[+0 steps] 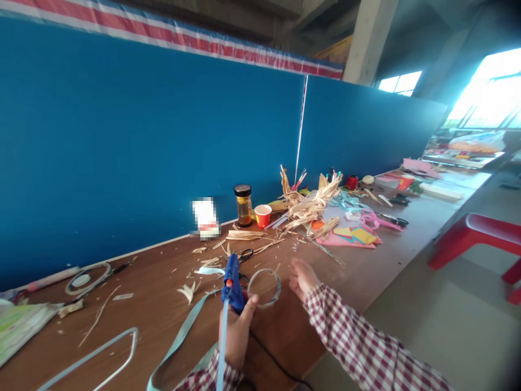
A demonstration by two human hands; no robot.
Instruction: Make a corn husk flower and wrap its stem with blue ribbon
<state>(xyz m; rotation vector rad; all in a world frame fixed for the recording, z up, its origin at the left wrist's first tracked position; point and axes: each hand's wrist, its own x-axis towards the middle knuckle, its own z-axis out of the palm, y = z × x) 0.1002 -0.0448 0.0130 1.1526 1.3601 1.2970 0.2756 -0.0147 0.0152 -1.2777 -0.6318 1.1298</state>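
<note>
My left hand [237, 335] is wrapped round the handle of a blue hot glue gun [232, 279], which points away from me over the table. A long translucent glue stick [222, 342] sticks out of its back end. Beside it is a thin pale ring [279, 289]; the tip of my left thumb overlaps its near-left edge, and whether they touch I cannot tell. My right hand [304, 278] hovers just right of the ring, apart from it, with loosely bent fingers and nothing visible in them. Black-handled scissors [246, 254] lie beyond the glue gun.
Dried corn husks [311, 209], a paper cup [262, 215] and a dark-lidded jar [243, 206] stand near the blue partition [142, 125]. Pink scissors [376, 221] lie farther right. A pale green ribbon [185, 328] and a bent white rod [132, 347] are at left. A red stool [480, 233] stands right.
</note>
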